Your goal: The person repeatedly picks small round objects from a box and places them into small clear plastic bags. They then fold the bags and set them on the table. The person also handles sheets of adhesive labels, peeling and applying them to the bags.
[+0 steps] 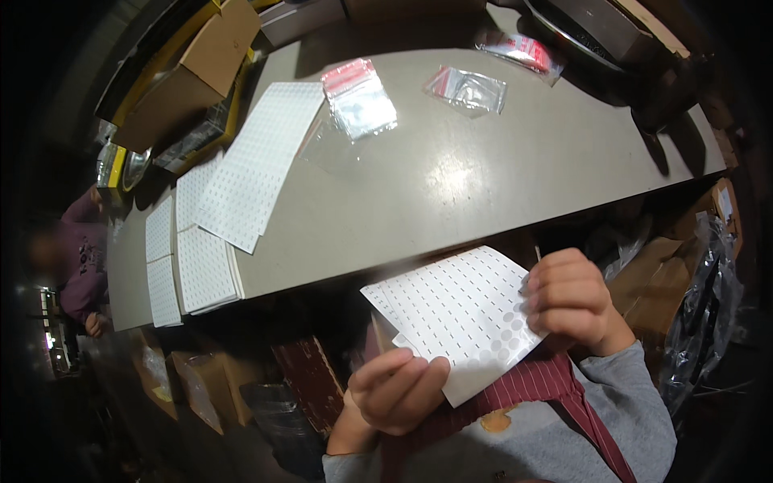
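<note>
A white sheet of round stickers [451,306] is held up in front of me, past the near edge of the table. Small dark marks run in rows across it, and bare grey circles show near its right corner. My left hand [396,391] is closed on the sheet's lower left edge, where a small white tab stands by the fingertips. My right hand [570,299] has its fingers curled over the right edge, beside the grey circles. The thumbs are mostly hidden.
On the grey table [386,201] lie long sticker sheets [266,161], stacks of smaller sheets [205,270], and clear zip bags with red tops [361,101]. Cardboard boxes [193,76] stand at the far left. Another person [84,258] is at the left edge. Plastic-wrapped cardboard [668,290] lies right.
</note>
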The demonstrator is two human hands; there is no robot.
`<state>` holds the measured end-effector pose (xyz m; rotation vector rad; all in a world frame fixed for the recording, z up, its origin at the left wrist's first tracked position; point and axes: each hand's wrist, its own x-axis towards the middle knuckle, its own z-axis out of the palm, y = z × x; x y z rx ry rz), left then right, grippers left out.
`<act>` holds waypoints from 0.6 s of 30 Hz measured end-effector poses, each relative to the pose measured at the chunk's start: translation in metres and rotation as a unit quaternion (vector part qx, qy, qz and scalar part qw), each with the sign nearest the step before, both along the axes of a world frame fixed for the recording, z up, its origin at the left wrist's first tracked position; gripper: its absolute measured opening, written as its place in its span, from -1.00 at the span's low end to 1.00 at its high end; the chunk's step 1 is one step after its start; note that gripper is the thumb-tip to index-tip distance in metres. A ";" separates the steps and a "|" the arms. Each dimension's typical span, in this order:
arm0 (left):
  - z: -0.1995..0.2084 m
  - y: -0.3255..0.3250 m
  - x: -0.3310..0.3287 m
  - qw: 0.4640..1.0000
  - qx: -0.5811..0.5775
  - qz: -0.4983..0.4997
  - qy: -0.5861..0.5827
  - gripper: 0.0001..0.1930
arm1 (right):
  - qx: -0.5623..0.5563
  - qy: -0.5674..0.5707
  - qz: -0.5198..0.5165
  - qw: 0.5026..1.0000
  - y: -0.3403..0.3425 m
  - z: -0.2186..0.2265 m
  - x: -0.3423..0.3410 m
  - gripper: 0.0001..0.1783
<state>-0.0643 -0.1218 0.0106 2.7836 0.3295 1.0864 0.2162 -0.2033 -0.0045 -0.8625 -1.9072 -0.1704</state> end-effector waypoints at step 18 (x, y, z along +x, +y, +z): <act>-0.039 -0.012 -0.005 0.976 0.130 0.137 -0.105 -0.89 | -0.094 0.026 -0.108 0.989 -0.035 -0.008 -0.003 -0.62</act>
